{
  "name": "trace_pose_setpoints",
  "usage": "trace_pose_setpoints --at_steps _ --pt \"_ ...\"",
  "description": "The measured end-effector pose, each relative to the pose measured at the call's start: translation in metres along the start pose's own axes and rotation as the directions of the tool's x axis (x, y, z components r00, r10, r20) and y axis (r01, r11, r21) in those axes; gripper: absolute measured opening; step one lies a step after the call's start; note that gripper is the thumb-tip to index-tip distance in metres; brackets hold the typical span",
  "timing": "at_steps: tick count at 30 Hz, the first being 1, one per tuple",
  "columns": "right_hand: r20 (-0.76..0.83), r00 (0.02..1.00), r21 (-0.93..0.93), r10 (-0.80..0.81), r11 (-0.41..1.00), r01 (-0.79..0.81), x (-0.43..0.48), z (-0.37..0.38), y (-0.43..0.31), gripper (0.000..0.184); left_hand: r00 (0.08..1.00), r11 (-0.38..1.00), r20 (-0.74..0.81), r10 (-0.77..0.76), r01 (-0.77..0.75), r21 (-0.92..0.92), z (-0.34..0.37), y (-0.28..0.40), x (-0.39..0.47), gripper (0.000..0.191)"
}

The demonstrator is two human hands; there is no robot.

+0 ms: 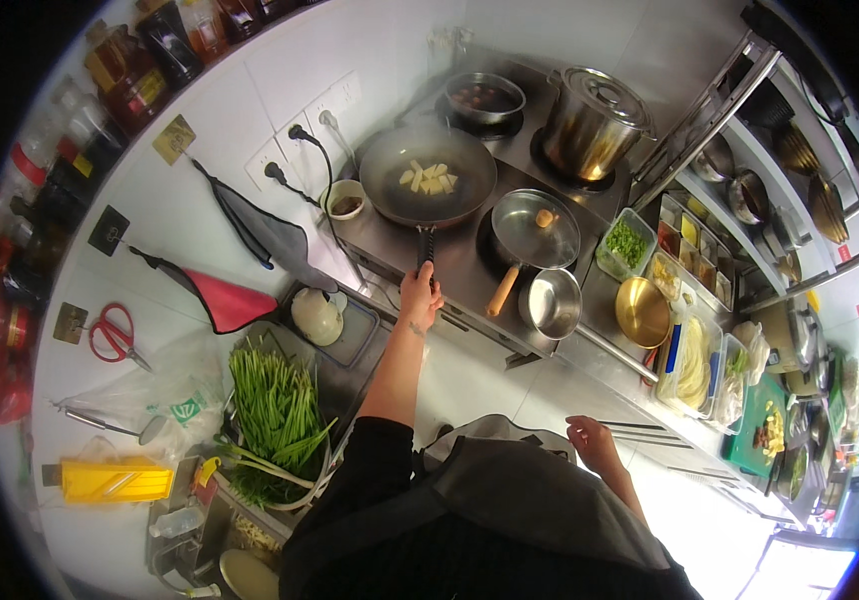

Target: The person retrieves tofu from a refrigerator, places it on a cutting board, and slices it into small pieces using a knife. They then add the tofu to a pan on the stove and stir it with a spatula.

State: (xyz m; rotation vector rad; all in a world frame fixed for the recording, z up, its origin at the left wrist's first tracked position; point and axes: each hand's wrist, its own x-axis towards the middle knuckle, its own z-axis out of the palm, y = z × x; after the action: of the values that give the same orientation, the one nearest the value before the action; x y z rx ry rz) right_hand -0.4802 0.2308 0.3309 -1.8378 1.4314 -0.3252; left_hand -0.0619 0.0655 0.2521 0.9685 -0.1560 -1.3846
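My left hand is closed around the dark handle of a wok on the stove. Pale cut pieces of food lie in the middle of the wok. My right hand hangs beside my apron with its fingers loosely curled, and I see nothing in it. Right of the wok, a pan with a wooden handle sits under a glass lid. A steel bowl stands at the stove's front edge. By the wall, a small white bowl holds something brown.
Behind stand a lidded stockpot and a pan of dark liquid. Rightwards are a container of chopped greens, a brass-coloured bowl, noodles and a green cutting board. Long green vegetables and a jug lie left.
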Motion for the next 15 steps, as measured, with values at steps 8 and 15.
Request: trace_pose_setpoints --at_steps 8,15 --pt "0.008 0.995 0.067 0.096 0.993 -0.096 -0.006 0.006 0.007 0.025 0.978 0.96 -0.182 -0.098 0.045 -0.277 -0.05 -0.034 0.014 0.051" --pt "0.019 0.989 -0.008 0.147 0.989 -0.147 -0.03 0.005 0.02 0.026 0.855 0.985 -0.51 -0.093 0.006 -0.171 -0.11 -0.137 0.1 0.013"
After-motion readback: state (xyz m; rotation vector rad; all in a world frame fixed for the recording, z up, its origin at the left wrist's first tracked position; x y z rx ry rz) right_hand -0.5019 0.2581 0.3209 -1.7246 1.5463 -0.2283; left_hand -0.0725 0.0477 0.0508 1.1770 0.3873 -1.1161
